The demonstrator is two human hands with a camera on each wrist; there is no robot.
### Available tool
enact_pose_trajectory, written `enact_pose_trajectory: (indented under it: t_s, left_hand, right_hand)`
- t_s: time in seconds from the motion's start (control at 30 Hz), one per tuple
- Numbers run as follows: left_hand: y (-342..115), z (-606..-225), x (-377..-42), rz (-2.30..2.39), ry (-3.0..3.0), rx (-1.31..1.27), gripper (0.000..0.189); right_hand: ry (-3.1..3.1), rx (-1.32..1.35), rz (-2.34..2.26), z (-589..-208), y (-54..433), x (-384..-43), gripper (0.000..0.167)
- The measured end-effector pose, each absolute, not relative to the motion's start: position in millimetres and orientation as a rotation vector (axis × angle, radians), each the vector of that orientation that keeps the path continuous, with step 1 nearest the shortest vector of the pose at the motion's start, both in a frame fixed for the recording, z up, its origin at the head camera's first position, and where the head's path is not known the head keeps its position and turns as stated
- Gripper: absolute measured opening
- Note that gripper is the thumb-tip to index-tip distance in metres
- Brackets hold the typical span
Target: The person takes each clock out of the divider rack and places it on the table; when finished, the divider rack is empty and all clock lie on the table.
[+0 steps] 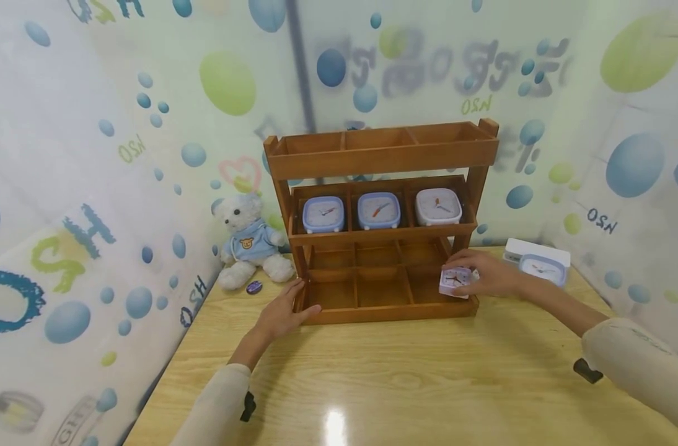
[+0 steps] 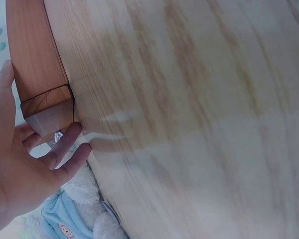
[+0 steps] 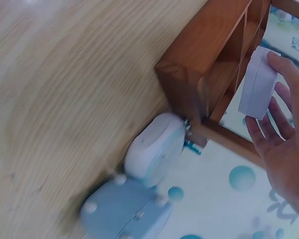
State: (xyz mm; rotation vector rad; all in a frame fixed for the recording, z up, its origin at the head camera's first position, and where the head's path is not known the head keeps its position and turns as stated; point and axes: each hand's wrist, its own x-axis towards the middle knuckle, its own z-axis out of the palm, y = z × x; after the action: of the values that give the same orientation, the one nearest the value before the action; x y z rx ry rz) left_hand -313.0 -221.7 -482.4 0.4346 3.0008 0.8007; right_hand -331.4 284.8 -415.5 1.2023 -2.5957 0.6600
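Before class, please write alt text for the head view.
A person's right grip holds a small lilac square clock at the lower right of a brown wooden rack; the left grip touches its lower left. Two rounded blue clocks and one white clock sit higher.

A left wall [image 1: 26,161], a back wall [image 1: 517,25] and a right wall [image 1: 646,118] enclose the worktop [image 1: 372,365] on three sides. All three are whitish and carry blue and green ovals [image 1: 227,83] of many sizes, together with letters [image 1: 86,230]. On the back wall there is also a pink heart [image 1: 240,162] and a dark, slightly slanting stripe [image 1: 301,68]. The worktop has pale yellowish wood grain, and a white reflection [image 1: 334,427] shines near its front.
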Motion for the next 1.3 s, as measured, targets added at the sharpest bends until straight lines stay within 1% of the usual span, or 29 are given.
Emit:
enact_pose_trajectory:
  t_s: [0.2,0.7,0.83,1.0,1.3]
  left_hand:
    - [-222.8,-481.1,-312.7,0.782,2.992,0.427,0.095]
    - [-226.0,-480.9,-311.9,0.792,2.991,0.427,0.097]
    - [-225.5,-483.4,-312.0,0.780,2.988,0.417,0.097]
    - [-223.9,-484.5,-312.5,0.772,2.990,0.423,0.097]
    - [-220.0,-482.1,-312.6,0.770,3.009,0.439,0.094]
  right_hand:
    - [-2.506,1.198,0.612,-420.9,310.2,-326.0,0.047]
    - [-2.657,0.979,0.519,-426.1,349.9,-310.5,0.047]
    - [-2.695,0.998,0.568,-431.6,354.1,-305.2,0.050]
    - [-2.652,1.054,0.587,-447.9,359.0,-302.4,0.050]
    - [-2.640,1.067,0.575,-470.7,361.2,-301.5,0.046]
